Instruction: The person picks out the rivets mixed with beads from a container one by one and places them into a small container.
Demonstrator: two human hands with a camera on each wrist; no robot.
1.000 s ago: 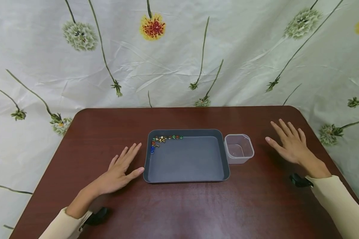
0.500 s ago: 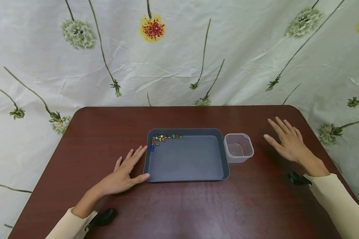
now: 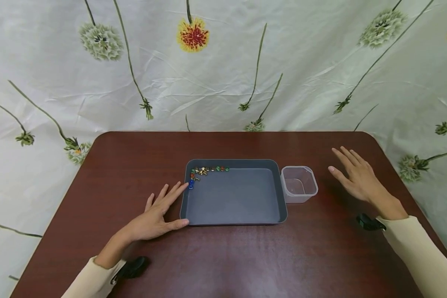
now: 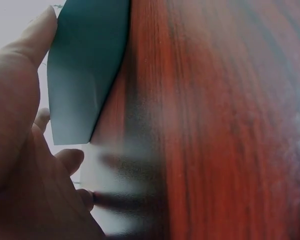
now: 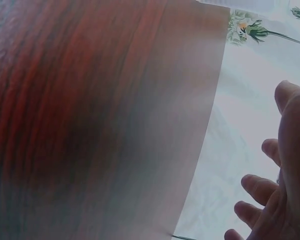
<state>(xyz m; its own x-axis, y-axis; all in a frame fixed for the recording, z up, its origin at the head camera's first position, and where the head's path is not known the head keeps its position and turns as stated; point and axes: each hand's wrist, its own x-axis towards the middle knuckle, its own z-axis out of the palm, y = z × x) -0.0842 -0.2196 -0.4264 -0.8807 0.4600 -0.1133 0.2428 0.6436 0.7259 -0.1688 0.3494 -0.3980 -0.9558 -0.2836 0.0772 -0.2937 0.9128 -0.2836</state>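
Observation:
A shallow grey tray point(image 3: 234, 198) lies on the table. Small shiny beads, gold ones point(image 3: 202, 171) among green and red, line its back left inner corner, with blue beads point(image 3: 191, 184) at the left end. My left hand point(image 3: 150, 221) is at the tray's left side, fingers stretched out. Its thumb meets the front left corner and its index fingertip the left rim; the left wrist view shows the thumb against the tray's wall point(image 4: 82, 75). My right hand point(image 3: 359, 180) hovers over the table's right part, fingers spread and holding nothing.
A clear plastic container point(image 3: 299, 195) stands against the tray's right side. The dark red wooden table point(image 3: 246, 260) has rounded back corners. Behind it hangs a white cloth point(image 3: 216, 62) printed with flowers.
My left hand has moved right from beside the tray until its thumb and index fingertip reach the tray's edge. The right hand has shifted slightly left. The tray looks unmoved.

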